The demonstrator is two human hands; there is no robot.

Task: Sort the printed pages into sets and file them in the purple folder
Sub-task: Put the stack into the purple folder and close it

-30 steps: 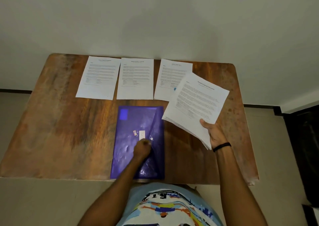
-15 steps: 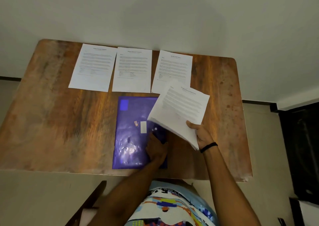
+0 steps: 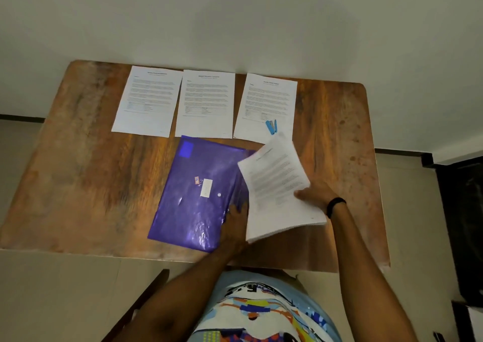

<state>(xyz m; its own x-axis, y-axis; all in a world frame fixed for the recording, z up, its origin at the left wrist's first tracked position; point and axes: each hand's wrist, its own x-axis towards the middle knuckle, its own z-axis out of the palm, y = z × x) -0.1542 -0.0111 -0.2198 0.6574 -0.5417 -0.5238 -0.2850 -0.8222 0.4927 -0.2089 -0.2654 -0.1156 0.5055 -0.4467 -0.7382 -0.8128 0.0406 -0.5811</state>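
A purple folder (image 3: pixel 193 198) lies tilted on the wooden table (image 3: pixel 86 174) in front of me. My left hand (image 3: pixel 235 221) rests on its right edge; the fingers are partly hidden by paper. My right hand (image 3: pixel 317 194) grips a thick stack of printed pages (image 3: pixel 277 187), held over the folder's right side. Three sets of printed pages lie in a row at the back: left (image 3: pixel 149 101), middle (image 3: pixel 206 104), right (image 3: pixel 266 104).
A small blue stapler (image 3: pixel 271 126) lies on the right-hand set of pages. The table's far edge meets a white wall. A dark chair part (image 3: pixel 141 305) shows below the table's near edge. Dark furniture (image 3: pixel 462 232) stands at the right.
My right hand has brought the page stack down and left, over the folder's right side. The folder has turned a little clockwise. My left hand slid from the folder's clasp to its right edge.
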